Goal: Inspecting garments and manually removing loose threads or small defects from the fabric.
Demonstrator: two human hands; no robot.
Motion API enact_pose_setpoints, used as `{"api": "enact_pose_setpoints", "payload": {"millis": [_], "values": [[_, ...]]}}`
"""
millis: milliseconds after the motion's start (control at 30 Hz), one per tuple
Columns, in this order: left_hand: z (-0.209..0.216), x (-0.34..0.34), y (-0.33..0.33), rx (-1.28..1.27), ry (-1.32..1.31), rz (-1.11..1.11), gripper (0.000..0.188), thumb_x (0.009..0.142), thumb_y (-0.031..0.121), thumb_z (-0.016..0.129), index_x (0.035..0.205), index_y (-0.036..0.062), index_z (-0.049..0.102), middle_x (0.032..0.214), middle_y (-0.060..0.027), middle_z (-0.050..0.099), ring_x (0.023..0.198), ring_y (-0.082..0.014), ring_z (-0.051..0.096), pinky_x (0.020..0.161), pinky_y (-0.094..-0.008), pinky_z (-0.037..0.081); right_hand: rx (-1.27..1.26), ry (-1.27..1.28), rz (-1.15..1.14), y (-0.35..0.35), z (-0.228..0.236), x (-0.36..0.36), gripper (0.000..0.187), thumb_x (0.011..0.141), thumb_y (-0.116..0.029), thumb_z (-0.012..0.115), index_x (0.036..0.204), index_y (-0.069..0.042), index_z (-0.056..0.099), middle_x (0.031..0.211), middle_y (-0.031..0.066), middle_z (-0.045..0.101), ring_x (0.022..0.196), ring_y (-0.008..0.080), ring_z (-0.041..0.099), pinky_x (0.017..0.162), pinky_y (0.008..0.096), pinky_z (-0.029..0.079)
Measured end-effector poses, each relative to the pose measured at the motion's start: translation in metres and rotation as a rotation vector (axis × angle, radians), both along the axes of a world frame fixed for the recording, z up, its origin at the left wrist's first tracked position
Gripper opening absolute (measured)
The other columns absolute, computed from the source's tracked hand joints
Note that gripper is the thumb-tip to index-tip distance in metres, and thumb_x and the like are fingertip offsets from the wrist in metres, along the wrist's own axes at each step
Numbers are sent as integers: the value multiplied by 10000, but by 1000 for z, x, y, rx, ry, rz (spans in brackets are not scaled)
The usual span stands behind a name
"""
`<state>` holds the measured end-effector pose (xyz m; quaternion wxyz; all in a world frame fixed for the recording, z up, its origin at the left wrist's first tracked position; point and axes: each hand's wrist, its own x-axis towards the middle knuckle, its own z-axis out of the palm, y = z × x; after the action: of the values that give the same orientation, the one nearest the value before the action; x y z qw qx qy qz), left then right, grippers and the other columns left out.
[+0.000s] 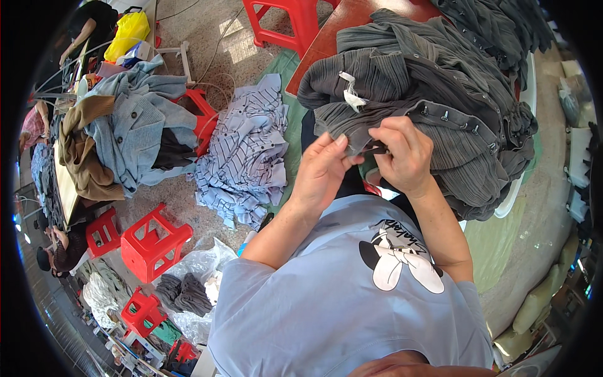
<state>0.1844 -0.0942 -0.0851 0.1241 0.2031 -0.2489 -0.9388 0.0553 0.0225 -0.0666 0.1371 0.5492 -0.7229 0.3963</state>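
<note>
My left hand (pixel 322 168) pinches the edge of a dark grey ribbed garment (pixel 358 137) between thumb and fingers. Close beside it, my right hand (pixel 405 156) is closed with its fingertips at the same edge. Something small and dark shows at the right fingertips, too little of it to name. The garment's button band (pixel 461 119), set with metal fasteners, runs away to the right over a heap of like garments (pixel 433 56). On the heap just beyond my hands lies a small white scrap (pixel 353 94), perhaps a tag or cloth.
A red-brown tabletop (pixel 311 63) and a red stool (pixel 276 28) stand beyond. Striped blue shirts (pixel 248 144) are piled to my left, with blue-grey knitwear (pixel 135 125) past them. More red stools (pixel 154 242) and a plastic bag (pixel 213 257) lie at lower left. Other people work at far left.
</note>
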Motion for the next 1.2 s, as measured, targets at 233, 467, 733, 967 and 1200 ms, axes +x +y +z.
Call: {"api": "enact_pose_setpoints", "payload": {"millis": [233, 467, 733, 967, 1200], "values": [[-9, 7, -30, -185, 69, 46, 248, 1032, 208, 498, 1083, 6, 632, 1019, -76, 687, 881, -124, 631, 747, -301, 516, 253, -84, 200, 11, 8, 12, 343, 581, 2, 707, 912, -44, 631, 850, 69, 602, 688, 244, 642, 597, 348, 526], [0, 11, -31, -241, 52, 89, 305, 1016, 204, 447, 1074, -29, 635, 992, -84, 684, 862, -147, 631, 750, -313, 516, 141, -246, 72, 9, 23, 13, 374, 593, 66, 683, 951, -36, 636, 828, 81, 625, 602, 220, 621, 528, 318, 484], [-3, 18, -30, -236, 57, 48, 257, 1014, 175, 458, 1043, -23, 619, 999, -108, 682, 869, -164, 642, 762, -329, 516, 188, -360, 46, -5, 25, 23, 290, 766, -53, 719, 1032, -38, 602, 873, 81, 629, 633, 217, 639, 556, 313, 506], [-1, 20, -26, -199, 54, 96, 122, 978, 127, 604, 973, 11, 641, 887, -29, 649, 772, -85, 595, 697, -262, 510, 242, -310, 71, -10, 24, 29, 301, 866, -168, 712, 1084, -36, 552, 881, 98, 634, 674, 224, 663, 584, 313, 516], [3, 16, -20, -170, 17, 88, 122, 973, 132, 619, 966, 13, 644, 826, -7, 621, 730, -66, 559, 693, -250, 503, 193, -298, 78, -11, 19, 30, 226, 850, -123, 713, 1013, -26, 591, 840, 95, 637, 644, 227, 661, 552, 314, 500]]}}
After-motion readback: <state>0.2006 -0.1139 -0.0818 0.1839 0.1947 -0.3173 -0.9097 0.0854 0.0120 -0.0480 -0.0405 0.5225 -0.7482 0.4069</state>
